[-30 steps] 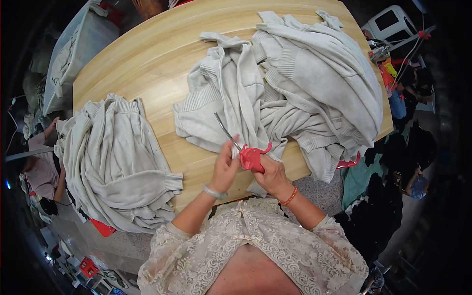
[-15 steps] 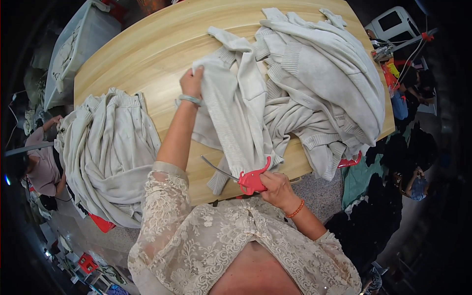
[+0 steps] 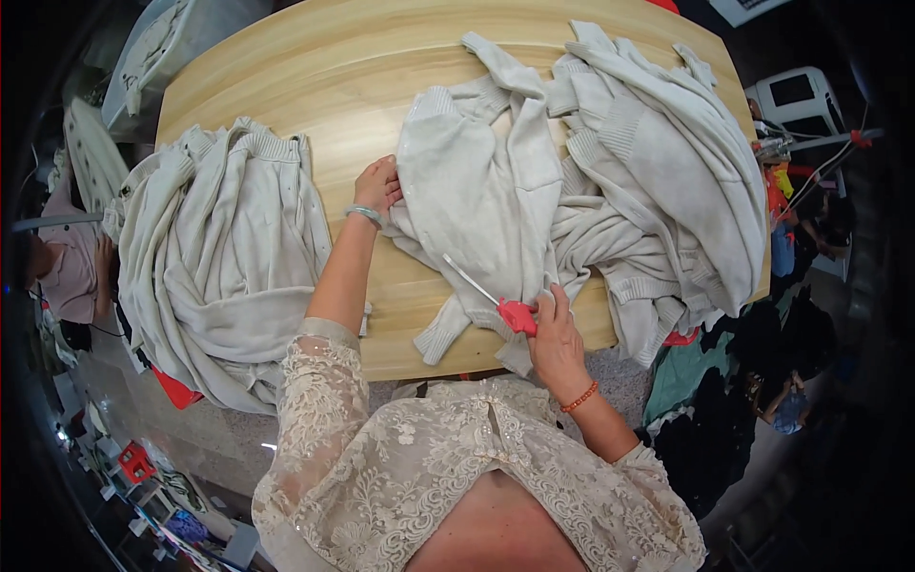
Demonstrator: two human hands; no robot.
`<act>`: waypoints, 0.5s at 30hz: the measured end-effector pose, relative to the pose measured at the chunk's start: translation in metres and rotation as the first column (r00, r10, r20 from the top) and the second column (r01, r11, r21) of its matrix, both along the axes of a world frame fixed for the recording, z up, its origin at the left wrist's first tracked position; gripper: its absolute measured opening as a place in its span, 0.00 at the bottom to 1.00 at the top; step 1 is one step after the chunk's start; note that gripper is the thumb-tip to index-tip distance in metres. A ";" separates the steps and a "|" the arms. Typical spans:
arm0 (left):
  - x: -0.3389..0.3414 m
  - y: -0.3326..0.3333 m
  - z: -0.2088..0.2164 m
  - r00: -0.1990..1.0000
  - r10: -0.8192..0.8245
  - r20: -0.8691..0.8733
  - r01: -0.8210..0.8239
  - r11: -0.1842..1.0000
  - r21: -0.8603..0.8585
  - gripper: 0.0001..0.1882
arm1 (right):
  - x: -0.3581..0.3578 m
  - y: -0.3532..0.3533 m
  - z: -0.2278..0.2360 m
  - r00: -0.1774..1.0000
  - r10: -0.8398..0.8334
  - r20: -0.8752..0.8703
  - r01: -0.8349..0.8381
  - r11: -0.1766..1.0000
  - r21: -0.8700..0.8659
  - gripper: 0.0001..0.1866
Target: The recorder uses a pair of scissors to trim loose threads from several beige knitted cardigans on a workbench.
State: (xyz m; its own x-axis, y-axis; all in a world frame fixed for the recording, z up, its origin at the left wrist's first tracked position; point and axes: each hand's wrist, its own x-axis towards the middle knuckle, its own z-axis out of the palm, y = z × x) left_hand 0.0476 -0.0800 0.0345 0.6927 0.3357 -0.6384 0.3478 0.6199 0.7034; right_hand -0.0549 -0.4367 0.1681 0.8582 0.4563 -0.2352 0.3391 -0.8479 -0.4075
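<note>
A light grey knitted sweater (image 3: 481, 181) is spread on the wooden table before me, its ribbed hem at the far side and a ribbed cuff near the front edge. My left hand (image 3: 379, 189) rests against its left edge, fingers stretched out and seemingly not gripping. In my right hand (image 3: 558, 338), low on the sweater's right side, is a red-handled tool (image 3: 518, 316) with a thin, pale metal rod. That rod points up and left over the fabric. My palm and fingers hide the rest of the handle.
Similar sweaters lie heaped at the right (image 3: 658, 172) and hang over the left table edge (image 3: 224, 248). The pale wooden tabletop (image 3: 315, 81) curves around. A translucent bin (image 3: 176, 52) stands at the far left. Another person (image 3: 71, 257) is beyond the left pile; dark cloth lies at the right.
My left hand has let go of the raised sweater edge, which now lies flatter and wider. My right hand and the red tool have moved up and right onto the fabric.
</note>
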 end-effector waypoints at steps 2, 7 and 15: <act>0.016 0.003 -0.001 1.000 0.018 -0.005 -0.018 1.000 -0.012 0.21 | 0.010 0.011 0.014 0.992 -0.056 -0.111 0.072 0.986 0.153 0.29; 0.066 0.013 -0.009 1.000 0.023 0.008 -0.021 0.985 -0.170 0.17 | 0.023 0.040 0.014 0.988 0.135 0.077 -0.137 0.990 0.025 0.24; 0.082 0.005 -0.058 0.991 0.066 0.118 -0.080 0.989 0.121 0.13 | 0.066 0.085 0.007 0.999 0.039 -0.036 -0.037 0.998 0.049 0.12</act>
State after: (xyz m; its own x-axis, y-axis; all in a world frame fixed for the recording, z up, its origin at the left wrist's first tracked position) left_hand 0.1298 -0.0751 -0.0232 0.7288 0.4601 -0.5071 0.2186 0.5454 0.8091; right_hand 0.0110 -0.3513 0.1748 0.8310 0.5003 -0.2433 0.3550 -0.8136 -0.4605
